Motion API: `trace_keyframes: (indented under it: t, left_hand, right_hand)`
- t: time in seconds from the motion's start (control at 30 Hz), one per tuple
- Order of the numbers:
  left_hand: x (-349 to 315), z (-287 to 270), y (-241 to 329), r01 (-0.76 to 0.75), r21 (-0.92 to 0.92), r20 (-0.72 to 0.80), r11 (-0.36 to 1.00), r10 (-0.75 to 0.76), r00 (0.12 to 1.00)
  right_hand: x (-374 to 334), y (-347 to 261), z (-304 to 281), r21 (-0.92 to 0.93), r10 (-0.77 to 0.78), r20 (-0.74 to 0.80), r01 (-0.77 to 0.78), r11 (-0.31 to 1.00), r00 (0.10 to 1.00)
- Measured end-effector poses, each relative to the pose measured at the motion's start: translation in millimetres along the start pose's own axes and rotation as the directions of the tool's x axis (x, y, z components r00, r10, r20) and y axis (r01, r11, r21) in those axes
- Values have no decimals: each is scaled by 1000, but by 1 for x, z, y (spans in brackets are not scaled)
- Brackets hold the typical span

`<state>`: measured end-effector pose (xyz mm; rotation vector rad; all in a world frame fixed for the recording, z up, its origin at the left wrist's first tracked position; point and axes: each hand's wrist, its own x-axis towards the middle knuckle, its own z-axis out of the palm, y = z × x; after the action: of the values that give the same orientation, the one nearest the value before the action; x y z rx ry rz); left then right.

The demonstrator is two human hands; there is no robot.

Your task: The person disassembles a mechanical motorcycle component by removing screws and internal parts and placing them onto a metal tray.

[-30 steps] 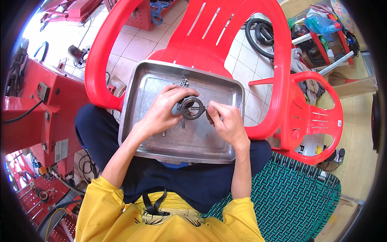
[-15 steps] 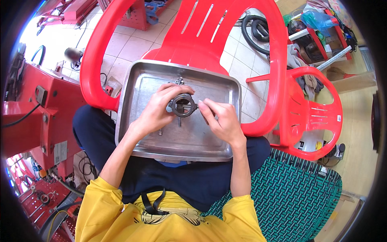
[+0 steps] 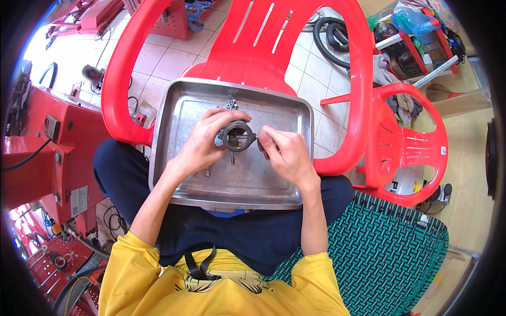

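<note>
My left hand [image 3: 202, 143] is wrapped round a dark metal ring-shaped part [image 3: 237, 149], its round opening facing up at me. At the ring's right side a short, thin stem [image 3: 256, 137] sticks out; whether it is a bolt or a pin, I cannot tell. The thumb and fingers of my right hand [image 3: 291, 157] pinch its outer end and hide most of it. Both hands are over a shallow metal tray [image 3: 258, 185]. Small metal fasteners [image 3: 232, 105] lie in the tray beyond the ring, and a short metal rod [image 3: 232, 158] shows just below it.
The tray rests by my lap and on a red plastic armchair [image 3: 253, 58]. Another red chair [image 3: 387, 137] stands to the right, near a green woven seat [image 3: 379, 247]. Red machinery [image 3: 74, 152] is close on my left. A black hose [image 3: 329, 47] lies on the tiled floor.
The right fingers have curled slightly at the ring's side, and more of the thin stem shows. The left hand keeps its hold. The whole view has shifted a little.
</note>
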<state>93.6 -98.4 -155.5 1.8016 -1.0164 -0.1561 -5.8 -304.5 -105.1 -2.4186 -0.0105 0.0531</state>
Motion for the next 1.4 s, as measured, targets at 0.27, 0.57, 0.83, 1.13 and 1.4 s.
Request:
trace_keyframes:
  t: [0.27,0.57,0.83,1.13,1.4]
  left_hand:
    - [2,-1,2,21,-9,-2,1000,-21,1000]
    - [3,-3,1,11,-18,-16,1000,-11,1000]
    - [3,-3,-1,7,22,-14,1000,-7,1000]
    - [3,-3,-1,6,3,-47,1000,-6,999]
    - [-1,-8,-5,230,-206,-249,951,-278,928]
  right_hand:
    - [1,1,0,6,-94,-50,95,996,994]
    - [4,-5,9,92,-127,-182,145,985,975]
    - [4,-7,8,91,-63,-129,75,993,990]
    - [3,-5,21,597,240,126,-267,757,963]
    - [7,1,28,61,75,-163,-65,996,984]
